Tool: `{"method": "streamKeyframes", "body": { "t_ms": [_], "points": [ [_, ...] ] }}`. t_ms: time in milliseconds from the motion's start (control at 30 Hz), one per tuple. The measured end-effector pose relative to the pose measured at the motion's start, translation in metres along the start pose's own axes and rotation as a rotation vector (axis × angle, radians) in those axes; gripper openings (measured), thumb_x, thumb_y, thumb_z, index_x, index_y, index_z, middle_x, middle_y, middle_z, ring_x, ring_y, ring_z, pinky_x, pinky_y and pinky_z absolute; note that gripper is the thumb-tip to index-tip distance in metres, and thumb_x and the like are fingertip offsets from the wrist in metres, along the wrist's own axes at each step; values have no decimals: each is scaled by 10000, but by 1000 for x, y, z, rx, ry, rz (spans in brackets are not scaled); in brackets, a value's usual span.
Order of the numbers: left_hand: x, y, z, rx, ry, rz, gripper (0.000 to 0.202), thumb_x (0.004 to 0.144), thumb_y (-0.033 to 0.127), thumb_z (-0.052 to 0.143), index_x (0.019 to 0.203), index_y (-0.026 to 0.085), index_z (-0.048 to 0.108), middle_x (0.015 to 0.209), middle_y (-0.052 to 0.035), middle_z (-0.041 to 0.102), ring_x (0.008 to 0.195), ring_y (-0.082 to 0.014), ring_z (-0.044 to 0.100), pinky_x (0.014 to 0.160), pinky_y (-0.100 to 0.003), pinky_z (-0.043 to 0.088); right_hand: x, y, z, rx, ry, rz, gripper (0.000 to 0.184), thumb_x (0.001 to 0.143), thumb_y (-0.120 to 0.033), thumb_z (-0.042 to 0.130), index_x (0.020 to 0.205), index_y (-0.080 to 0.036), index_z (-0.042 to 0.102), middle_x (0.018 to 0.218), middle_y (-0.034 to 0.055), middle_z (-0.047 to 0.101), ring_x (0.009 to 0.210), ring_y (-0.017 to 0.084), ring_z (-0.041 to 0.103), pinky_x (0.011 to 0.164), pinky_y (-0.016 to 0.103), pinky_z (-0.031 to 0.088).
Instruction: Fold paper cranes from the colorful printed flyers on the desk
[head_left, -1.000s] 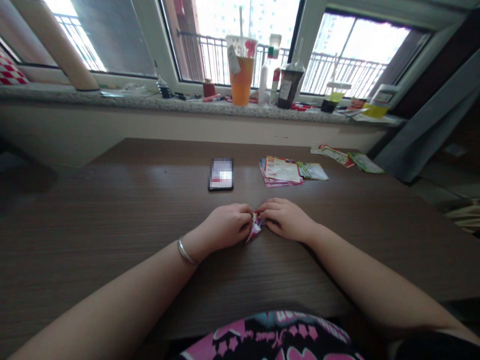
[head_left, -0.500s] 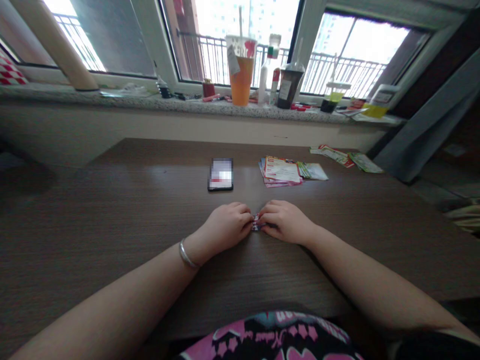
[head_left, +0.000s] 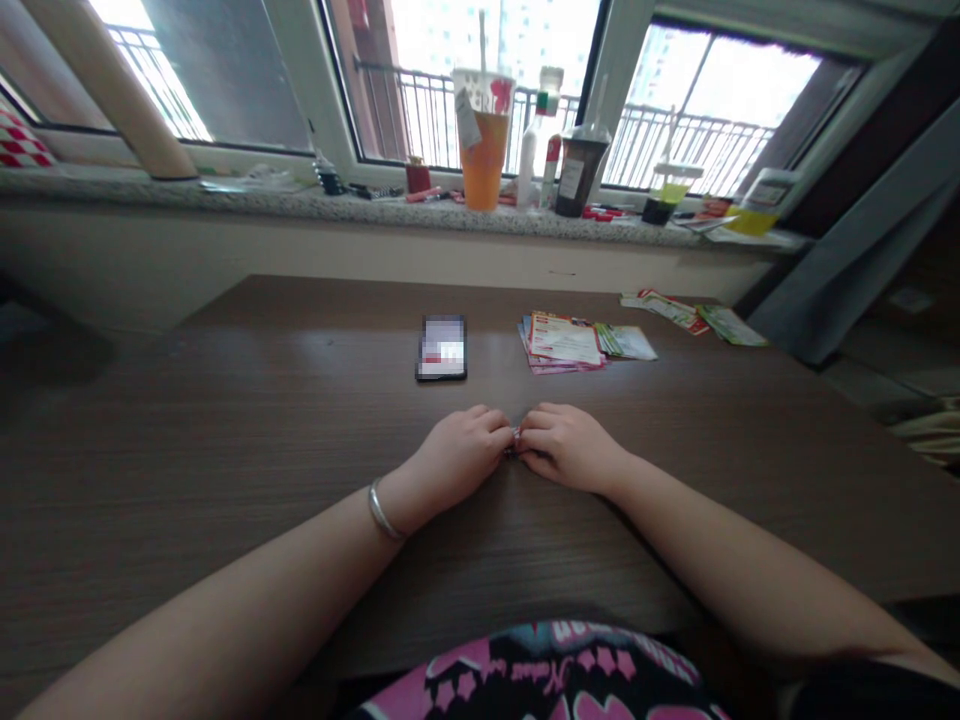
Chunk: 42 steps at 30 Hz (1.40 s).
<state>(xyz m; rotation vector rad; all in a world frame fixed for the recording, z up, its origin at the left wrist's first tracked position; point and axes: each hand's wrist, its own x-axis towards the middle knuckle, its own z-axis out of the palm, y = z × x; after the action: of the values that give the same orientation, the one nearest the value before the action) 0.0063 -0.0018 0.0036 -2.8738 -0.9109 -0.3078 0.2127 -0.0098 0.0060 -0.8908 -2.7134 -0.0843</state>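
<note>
One small patterned piece (head_left: 515, 441), largely hidden by fingers, held between both hands at the middle of the wooden surface (head_left: 225, 430). Pinching its left side with the left hand (head_left: 471, 447), thumb and fingers pressed together on it; pinching its right side with the right hand (head_left: 564, 442) in a matching closed grip, fingertips almost meeting over the piece. Impossible to tell its full shape. On the left wrist, a silver bangle (head_left: 380, 512). Farther off and slightly left, lying flat: a phone (head_left: 442, 348) with a blurred screen. Farther off and right: a stack of printed cards (head_left: 564, 338), with a green-and-white packet (head_left: 628, 342) at its right side. Toward the far right edge: a red-and-white strip (head_left: 673, 311) and a green card (head_left: 729, 325). On the far windowsill (head_left: 262, 203), upright: a tall cup of orange drink (head_left: 484, 155), with a dark cup (head_left: 577, 175) to its right.
</note>
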Motion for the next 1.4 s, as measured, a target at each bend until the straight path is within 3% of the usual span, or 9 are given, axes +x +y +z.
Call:
{"method": "streamKeyframes", "body": {
  "t_ms": [367, 733, 967, 1400],
  "points": [
    [-3, 1, -2, -18, 42, 13, 149, 886, 299, 556, 890, 175, 637, 877, -47, 631, 797, -200, 572, 720, -329, 469, 2, -4, -2, 22, -26, 78, 110, 860, -220, 527, 845, -187, 631, 853, 50, 629, 819, 183, 534, 719, 285, 401],
    [-2, 4, -4, 15, 32, -13, 206, 906, 269, 495, 811, 151, 634, 806, -56, 643, 759, -202, 600, 698, -334, 467, 2, -7, -3, 61, -29, 148, 97, 845, -201, 516, 839, -187, 612, 836, 46, 619, 806, 179, 535, 719, 277, 393],
    [-2, 4, -3, 9, 54, -19, 211, 903, 244, 494, 780, 149, 636, 781, -53, 643, 736, -189, 600, 695, -324, 459, 2, -6, -4, 18, -58, 140, 112, 848, -267, 548, 868, -188, 626, 865, 54, 619, 830, 189, 531, 713, 289, 386],
    [-1, 3, -5, -6, 38, -45, 183, 900, 251, 499, 811, 155, 627, 816, -56, 640, 755, -184, 590, 696, -306, 461, 2, -6, -2, 90, -31, 233, 101, 873, -246, 548, 822, -189, 613, 830, 39, 617, 809, 171, 550, 700, 271, 397]
  ]
}}
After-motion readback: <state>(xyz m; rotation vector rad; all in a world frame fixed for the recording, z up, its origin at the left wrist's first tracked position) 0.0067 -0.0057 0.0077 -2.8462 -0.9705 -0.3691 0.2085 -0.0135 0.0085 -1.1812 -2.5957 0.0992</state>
